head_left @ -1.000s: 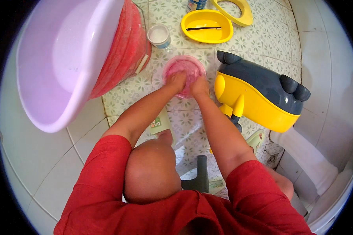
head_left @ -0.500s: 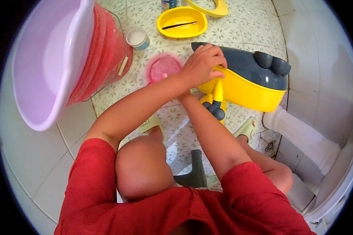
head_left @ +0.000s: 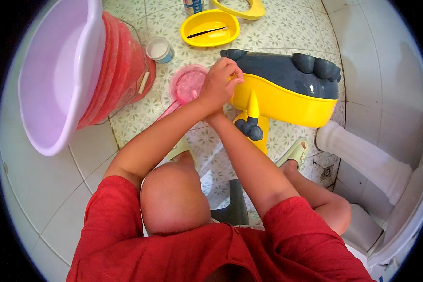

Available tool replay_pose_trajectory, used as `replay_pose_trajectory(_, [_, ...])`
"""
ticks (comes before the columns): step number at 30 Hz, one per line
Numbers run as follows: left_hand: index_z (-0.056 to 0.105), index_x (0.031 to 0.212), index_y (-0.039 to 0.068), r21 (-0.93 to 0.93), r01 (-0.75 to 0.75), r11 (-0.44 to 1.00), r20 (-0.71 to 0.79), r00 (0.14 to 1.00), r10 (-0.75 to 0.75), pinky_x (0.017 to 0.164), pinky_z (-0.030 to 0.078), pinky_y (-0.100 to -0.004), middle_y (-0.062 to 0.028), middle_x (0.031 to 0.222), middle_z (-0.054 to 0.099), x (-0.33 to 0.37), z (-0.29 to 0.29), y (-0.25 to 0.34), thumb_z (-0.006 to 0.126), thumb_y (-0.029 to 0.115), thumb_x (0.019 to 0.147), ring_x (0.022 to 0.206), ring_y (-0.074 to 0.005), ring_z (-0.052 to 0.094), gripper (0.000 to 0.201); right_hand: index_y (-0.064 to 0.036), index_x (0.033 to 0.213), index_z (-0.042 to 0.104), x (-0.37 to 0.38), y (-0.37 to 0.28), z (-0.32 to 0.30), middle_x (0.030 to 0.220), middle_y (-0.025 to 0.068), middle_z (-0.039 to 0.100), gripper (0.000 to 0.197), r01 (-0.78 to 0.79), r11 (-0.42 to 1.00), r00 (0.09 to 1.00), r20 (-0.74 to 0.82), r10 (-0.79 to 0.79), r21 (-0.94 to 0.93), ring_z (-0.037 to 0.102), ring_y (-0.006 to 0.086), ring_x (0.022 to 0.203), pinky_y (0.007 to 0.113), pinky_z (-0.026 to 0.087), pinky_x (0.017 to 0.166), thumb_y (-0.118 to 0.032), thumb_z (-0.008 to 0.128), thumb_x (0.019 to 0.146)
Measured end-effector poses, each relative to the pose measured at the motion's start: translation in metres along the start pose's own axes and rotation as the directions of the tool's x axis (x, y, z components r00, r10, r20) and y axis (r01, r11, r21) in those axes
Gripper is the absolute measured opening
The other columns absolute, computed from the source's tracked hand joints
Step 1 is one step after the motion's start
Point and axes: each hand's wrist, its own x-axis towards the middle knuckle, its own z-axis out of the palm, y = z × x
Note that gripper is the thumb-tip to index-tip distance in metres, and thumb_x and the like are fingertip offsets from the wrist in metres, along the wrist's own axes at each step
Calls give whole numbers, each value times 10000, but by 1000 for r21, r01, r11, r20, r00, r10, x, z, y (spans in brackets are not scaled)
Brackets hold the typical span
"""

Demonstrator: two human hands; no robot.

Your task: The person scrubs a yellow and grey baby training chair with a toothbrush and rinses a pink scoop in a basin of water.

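I count two hands (head_left: 218, 85), two slippers (head_left: 293, 152), one pink dipper (head_left: 188, 87) and one toothbrush (head_left: 207, 32).

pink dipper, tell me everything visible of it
The pink dipper has a round bowl with a paler rim and a handle slanting to the lower left, partly hidden behind the left forearm. It looks like plastic, shiny inside; whether it holds water is unclear. It rests, mouth up, on the patterned floor, nearer the person than the small tub. The left hand overlaps its right edge; contact is unclear.

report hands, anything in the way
Left hand beside curved yellow-and-grey plastic shell. Right hand mostly hidden by left. Round pink plastic dipper alongside.
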Motion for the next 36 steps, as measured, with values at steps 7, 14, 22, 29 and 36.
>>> replay_pose_trajectory(7, [619,804,50,-20,214,977,52,976,-213,750,466,-368,-103,855,572,5,-6,-5,708,97,729,874,-294,568,125,-93,1179,598,15,-20,-24,1090,205,659,426,-146,958,911,344,228,-248,638,376,1005,474,491,867,-370,560,858])
replay_pose_trajectory(14, [669,825,50,284,177,942,171,958,-231,723,476,-362,-98,814,611,-9,-8,-28,744,138,702,780,-254,595,169,-95,1191,581,19,-12,-21,1100,212,652,456,-205,939,836,450,315,-278,633,372,1020,471,491,875,-385,571,840])
replay_pose_trajectory(22, [668,812,60,382,108,918,166,969,-183,780,453,-414,-107,829,616,-14,-2,-24,724,167,707,855,-299,591,160,-137,1348,438,13,-10,-17,1308,192,541,576,-79,979,935,326,138,-189,539,339,1191,418,436,975,-413,545,854])
replay_pose_trajectory(29, [659,803,46,391,141,910,148,966,-213,707,480,-390,-119,783,611,-22,-5,-38,686,133,726,784,-285,613,120,-119,1456,292,16,-45,-34,1464,176,368,642,-298,928,752,543,373,-224,378,277,1341,363,318,1083,-368,514,907])
replay_pose_trajectory(36, [630,838,36,206,174,963,148,967,-206,650,485,-314,-89,787,602,-10,-14,-42,670,108,758,706,-196,598,115,-50,1125,606,-3,-67,-64,1044,240,648,351,-479,858,805,298,513,-185,609,424,999,497,479,851,-225,589,821])
